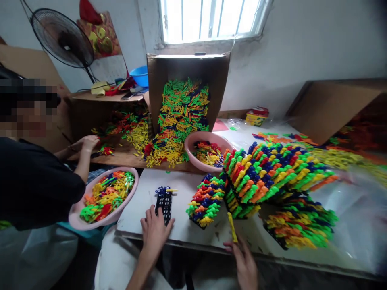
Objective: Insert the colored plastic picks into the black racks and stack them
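1. Nearest, the right hand (246, 257) pinches a yellow toy figure (232, 227) between thumb and fingers, holding it upright over the front edge of the white worktop (136, 201).
2. The left hand (155, 229) has its fingers spread and lies on the near end of a black holder (164, 205) with rows of holes. Dark blue figures (163, 189) sit at the holder's far end, with a yellow one pointing sideways to the right.
3. Right of that holder stands a small filled block (207, 201) of figures in coloured rows; beyond the right hand are a large stack (272, 169) and another filled block (302, 221).
4. At the left, a co-worker's dark sleeve (39, 181) is beside a pink basin (75, 211) of mixed figures; their hand (90, 141) is near loose pieces.
5. Further back, a second pink basin (193, 159) stands before a cardboard box (189, 68) spilling green, yellow, orange and blue figures.
6. Behind the large stack, a yellow-and-red tub (256, 117) bears a label too small to read.
7. Farthest are a black fan (63, 38), a red-and-gold poster (110, 28) and a barred window (211, 20).
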`<action>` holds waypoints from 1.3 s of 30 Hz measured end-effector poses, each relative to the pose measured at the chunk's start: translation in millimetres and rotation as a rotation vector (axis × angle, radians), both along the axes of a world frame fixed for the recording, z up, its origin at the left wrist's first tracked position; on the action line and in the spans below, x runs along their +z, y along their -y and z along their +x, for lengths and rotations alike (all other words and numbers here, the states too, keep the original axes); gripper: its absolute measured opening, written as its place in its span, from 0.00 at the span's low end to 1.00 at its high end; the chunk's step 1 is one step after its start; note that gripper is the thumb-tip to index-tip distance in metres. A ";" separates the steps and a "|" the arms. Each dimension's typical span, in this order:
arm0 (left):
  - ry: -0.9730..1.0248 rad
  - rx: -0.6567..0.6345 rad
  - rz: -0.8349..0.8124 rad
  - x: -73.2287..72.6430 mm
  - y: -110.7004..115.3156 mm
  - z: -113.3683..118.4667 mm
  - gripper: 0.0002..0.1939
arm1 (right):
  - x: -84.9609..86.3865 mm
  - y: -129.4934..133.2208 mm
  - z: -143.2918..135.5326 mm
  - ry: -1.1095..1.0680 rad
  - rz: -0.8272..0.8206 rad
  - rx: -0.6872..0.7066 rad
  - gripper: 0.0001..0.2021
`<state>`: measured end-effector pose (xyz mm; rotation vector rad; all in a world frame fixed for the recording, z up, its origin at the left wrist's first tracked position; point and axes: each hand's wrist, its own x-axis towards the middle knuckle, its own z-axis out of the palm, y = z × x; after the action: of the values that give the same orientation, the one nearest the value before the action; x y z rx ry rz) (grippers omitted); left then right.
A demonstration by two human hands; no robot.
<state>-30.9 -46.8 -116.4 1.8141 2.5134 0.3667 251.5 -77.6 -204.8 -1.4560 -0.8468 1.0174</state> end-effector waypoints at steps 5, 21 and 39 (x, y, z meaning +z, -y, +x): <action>0.696 -0.256 0.158 19.0 -35.6 36.5 0.18 | 12.2 -0.3 -41.0 -0.230 0.054 -0.039 0.25; 2.005 0.318 0.149 -15.5 -44.3 125.9 0.16 | 18.7 -53.7 -33.4 0.042 0.084 -0.089 0.38; 1.566 0.040 0.114 -45.3 -47.2 133.8 0.26 | 7.7 6.8 -55.9 0.383 0.422 -0.200 0.16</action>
<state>102.9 0.3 -161.7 0.7465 1.3455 1.2683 195.6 -84.4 -197.1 -1.3500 -1.0879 0.3795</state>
